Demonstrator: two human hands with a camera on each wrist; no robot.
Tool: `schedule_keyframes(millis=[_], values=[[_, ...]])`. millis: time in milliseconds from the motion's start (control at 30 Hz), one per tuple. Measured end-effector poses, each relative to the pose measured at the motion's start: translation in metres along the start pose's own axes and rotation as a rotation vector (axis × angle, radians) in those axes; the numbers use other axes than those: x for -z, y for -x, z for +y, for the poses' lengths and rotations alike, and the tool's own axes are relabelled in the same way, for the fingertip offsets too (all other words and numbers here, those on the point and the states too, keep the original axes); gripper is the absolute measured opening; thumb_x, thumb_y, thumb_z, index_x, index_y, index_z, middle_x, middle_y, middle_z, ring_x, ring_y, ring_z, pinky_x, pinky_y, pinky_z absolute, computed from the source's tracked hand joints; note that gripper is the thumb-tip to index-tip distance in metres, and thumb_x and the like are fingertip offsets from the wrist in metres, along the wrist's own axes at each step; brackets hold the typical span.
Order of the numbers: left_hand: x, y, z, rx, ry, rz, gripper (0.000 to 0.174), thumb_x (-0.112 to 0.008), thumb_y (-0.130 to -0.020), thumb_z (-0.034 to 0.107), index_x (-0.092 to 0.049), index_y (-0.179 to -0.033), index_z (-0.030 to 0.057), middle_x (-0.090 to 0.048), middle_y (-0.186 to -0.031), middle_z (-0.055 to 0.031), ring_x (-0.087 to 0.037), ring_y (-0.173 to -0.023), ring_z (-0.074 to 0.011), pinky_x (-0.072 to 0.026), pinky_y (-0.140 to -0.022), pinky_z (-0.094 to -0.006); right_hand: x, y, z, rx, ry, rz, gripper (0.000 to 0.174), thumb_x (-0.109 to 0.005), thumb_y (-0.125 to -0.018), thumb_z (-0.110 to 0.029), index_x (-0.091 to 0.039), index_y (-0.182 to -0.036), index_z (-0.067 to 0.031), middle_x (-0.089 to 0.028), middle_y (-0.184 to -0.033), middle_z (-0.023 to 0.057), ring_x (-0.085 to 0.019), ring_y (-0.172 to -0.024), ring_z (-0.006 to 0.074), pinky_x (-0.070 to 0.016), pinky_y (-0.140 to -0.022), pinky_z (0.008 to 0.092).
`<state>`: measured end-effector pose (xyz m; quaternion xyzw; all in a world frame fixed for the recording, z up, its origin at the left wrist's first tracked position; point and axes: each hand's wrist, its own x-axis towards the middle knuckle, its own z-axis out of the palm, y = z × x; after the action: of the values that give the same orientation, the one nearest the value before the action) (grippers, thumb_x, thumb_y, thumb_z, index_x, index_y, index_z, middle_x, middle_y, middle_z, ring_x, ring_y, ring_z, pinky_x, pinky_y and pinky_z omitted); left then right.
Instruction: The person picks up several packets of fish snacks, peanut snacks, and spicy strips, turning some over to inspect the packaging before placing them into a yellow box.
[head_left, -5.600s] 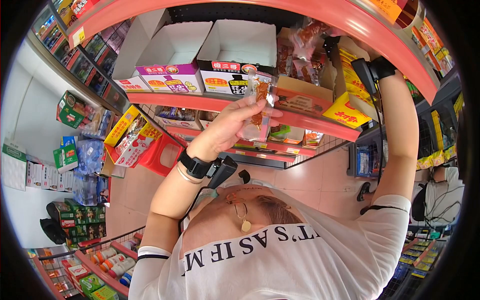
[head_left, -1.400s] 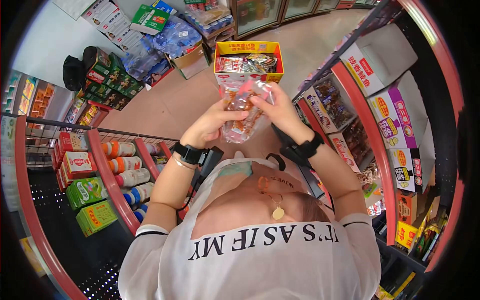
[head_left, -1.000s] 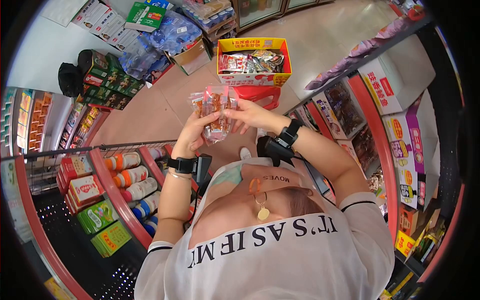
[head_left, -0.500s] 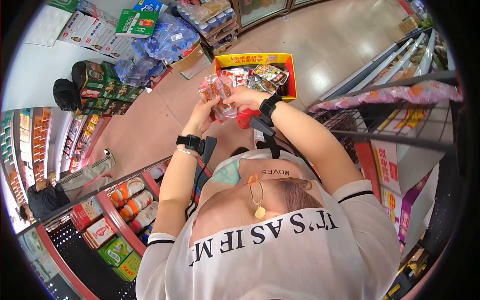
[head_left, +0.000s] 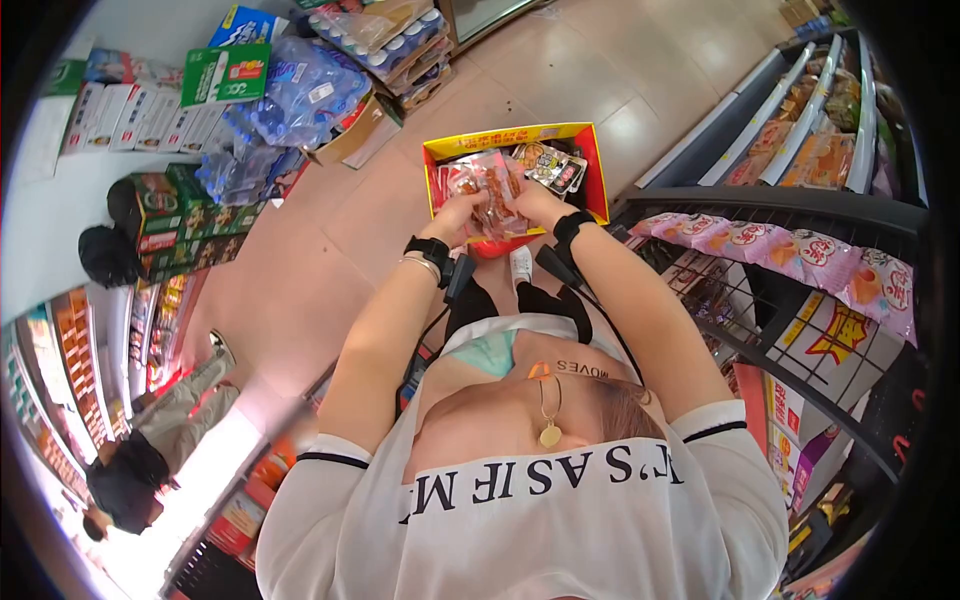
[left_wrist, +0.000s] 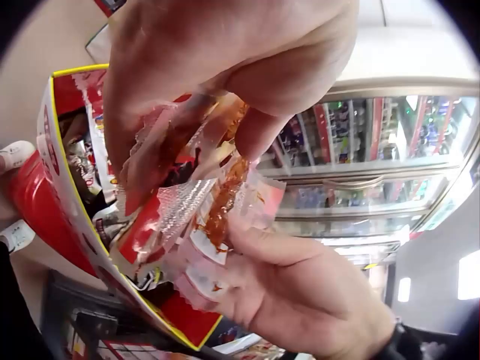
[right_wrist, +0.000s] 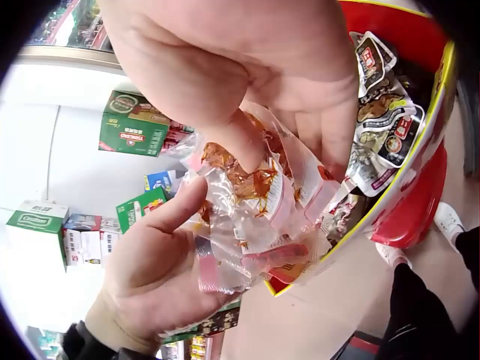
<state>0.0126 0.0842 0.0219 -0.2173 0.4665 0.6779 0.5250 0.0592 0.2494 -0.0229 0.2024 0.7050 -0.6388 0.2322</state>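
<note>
Several clear snack packets with reddish-brown contents (head_left: 495, 192) are held between both hands, over the near left part of a yellow and red box (head_left: 601, 180). My left hand (head_left: 458, 216) grips them from the left, thumb on top. My right hand (head_left: 540, 205) pinches them from the right. In the left wrist view the left hand (left_wrist: 225, 60) is at the top and the right hand (left_wrist: 300, 289) below. The right wrist view shows the right hand (right_wrist: 247, 67) above the packets (right_wrist: 255, 187) and the left hand (right_wrist: 154, 270) beneath. Other packets (head_left: 550, 166) lie in the box.
A red stool (head_left: 495, 247) is under the box. To the right stand a wire rack (head_left: 700, 290) with pink bags (head_left: 780, 250) and a shelf of goods. Wrapped bottles (head_left: 305, 90) and green cartons (head_left: 190, 225) are at the left. A person in black (head_left: 130, 480) is at the lower left.
Since the oldest frame, the hands have left the shelf and come together on several packets. Lately they moved from short of the box to over its near side. A person has appeared at the left.
</note>
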Motion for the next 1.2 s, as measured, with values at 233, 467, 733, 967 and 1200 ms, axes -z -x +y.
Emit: schedule_keyframes(millis=[233, 467, 733, 967, 1200], values=[[0.030, -0.042, 0.005, 0.062, -0.090, -0.025, 0.019, -0.050, -0.088, 0.011, -0.055, -0.106, 0.0034, -0.060, -0.099, -0.0059, -0.058, -0.092, -0.0206, -0.0507, -0.076, -0.0392, -0.023, -0.020, 0.024, -0.225, 0.103, 0.286, 0.036, -0.060, -0.075, -0.006, -0.056, -0.111, -0.0022, -0.062, -0.096, 0.0110, -0.059, -0.085, 0.0187, -0.0476, -0.075, 0.0326], [0.063, -0.072, 0.003, 0.148, -0.156, 0.008, 0.043, -0.051, -0.084, 0.008, -0.038, -0.125, 0.0034, -0.052, -0.117, -0.0095, -0.052, -0.104, -0.0230, -0.0435, -0.083, -0.0352, -0.042, -0.035, 0.026, -0.323, 0.114, 0.316, 0.030, -0.051, -0.078, -0.001, -0.055, -0.108, -0.0006, -0.062, -0.091, 0.0128, -0.062, -0.080, 0.0235, -0.0485, -0.064, 0.0341], [0.032, -0.037, 0.032, 0.211, -0.433, 0.206, 0.055, -0.058, -0.080, 0.014, -0.031, -0.128, 0.0172, -0.048, -0.119, -0.0039, -0.045, -0.107, -0.0175, -0.0379, -0.085, -0.0351, -0.037, -0.032, 0.022, -0.465, -0.098, 0.387, 0.032, -0.052, -0.077, -0.002, -0.053, -0.109, 0.0005, -0.061, -0.085, 0.0121, -0.060, -0.073, 0.0227, -0.0464, -0.058, 0.0333], [0.034, -0.002, 0.082, 0.164, -0.783, -0.157, 0.033, -0.058, -0.082, 0.025, -0.050, -0.112, 0.0143, -0.057, -0.101, -0.0009, -0.051, -0.097, -0.0112, -0.0399, -0.080, -0.0299, -0.015, 0.014, 0.016, -0.205, 0.243, 0.536, 0.032, -0.060, -0.072, -0.013, -0.057, -0.101, -0.0008, -0.062, -0.094, 0.0202, -0.059, -0.091, 0.0346, -0.0464, -0.078, 0.0372], [0.084, 0.033, 0.122, 0.022, -0.677, -0.078, 0.039, -0.051, -0.087, 0.025, -0.047, -0.124, 0.0106, -0.058, -0.113, -0.0058, -0.055, -0.099, -0.0139, -0.0413, -0.084, -0.0278, 0.004, 0.122, 0.026, -0.040, 0.302, 0.647, 0.023, -0.059, -0.075, -0.013, -0.059, -0.094, 0.0007, -0.063, -0.086, 0.0167, -0.061, -0.084, 0.0295, -0.0474, -0.075, 0.0346]])
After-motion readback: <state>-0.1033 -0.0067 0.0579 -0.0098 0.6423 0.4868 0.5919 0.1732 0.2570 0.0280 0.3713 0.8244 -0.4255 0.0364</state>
